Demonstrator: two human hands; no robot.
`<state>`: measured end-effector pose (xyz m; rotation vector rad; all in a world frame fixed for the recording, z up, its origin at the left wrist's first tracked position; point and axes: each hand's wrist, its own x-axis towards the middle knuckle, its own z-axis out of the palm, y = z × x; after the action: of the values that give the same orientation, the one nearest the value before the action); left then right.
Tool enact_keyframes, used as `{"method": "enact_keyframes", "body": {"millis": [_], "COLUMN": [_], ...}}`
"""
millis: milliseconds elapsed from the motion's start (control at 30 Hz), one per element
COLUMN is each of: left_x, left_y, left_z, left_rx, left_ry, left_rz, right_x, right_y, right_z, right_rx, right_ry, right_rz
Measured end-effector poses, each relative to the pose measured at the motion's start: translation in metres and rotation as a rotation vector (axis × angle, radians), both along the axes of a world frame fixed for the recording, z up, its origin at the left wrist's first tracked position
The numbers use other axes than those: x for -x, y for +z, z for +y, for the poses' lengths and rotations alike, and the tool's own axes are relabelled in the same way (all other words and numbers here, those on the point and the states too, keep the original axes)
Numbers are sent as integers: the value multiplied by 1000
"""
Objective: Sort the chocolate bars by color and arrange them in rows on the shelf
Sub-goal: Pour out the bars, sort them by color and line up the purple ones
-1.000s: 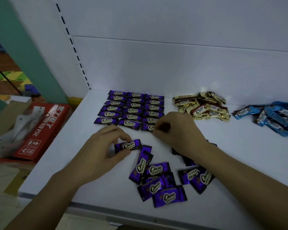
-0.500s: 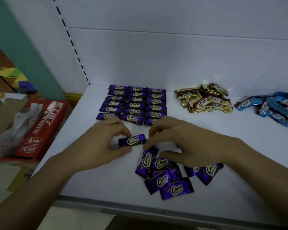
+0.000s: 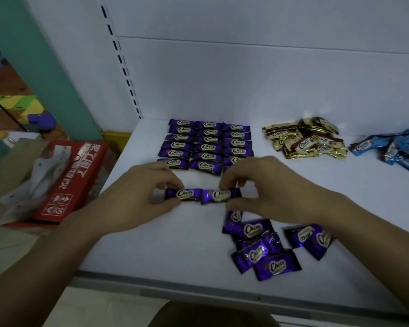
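Left hand [image 3: 137,197] and right hand [image 3: 265,192] each pinch a purple foil-wrapped bar [image 3: 183,194].
Likely next: add both to purple rows [image 3: 208,147], white shelf [image 3: 151,244] back-left.

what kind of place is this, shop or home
Probably a shop or stockroom: a white display shelf with a slotted upright, many identical Choco bars in purple rows, a gold pile and a blue pile, and a red carton beside it.

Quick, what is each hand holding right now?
Left hand: pinching one purple foil-wrapped chocolate bar.
Right hand: pinching a second purple foil-wrapped chocolate bar, lined up beside the first.
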<state>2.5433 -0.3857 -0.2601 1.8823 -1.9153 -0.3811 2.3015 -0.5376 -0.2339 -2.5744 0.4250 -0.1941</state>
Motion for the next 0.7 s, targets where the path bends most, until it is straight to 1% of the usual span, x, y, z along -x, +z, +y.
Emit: {"method": "enact_keyframes", "body": {"millis": [67, 267, 500, 700], "left_x": [-11, -26, -22, -23], "left_y": [1, -6, -19, -22], "left_z": [2, 3, 6, 6], "left_rx": [-5, 47, 136, 170], "left_ry": [20, 94, 180, 236], "left_rz": [26, 100, 155, 91], "right_x": [-12, -33, -34, -42], "right_y": [-5, -27, -35, -36], "right_z": [1, 14, 22, 23], "right_rx": [55, 190, 186, 173], "right_ry": [-93, -233, -301, -350], "right_rz": [-32, -46, -106, -119]}}
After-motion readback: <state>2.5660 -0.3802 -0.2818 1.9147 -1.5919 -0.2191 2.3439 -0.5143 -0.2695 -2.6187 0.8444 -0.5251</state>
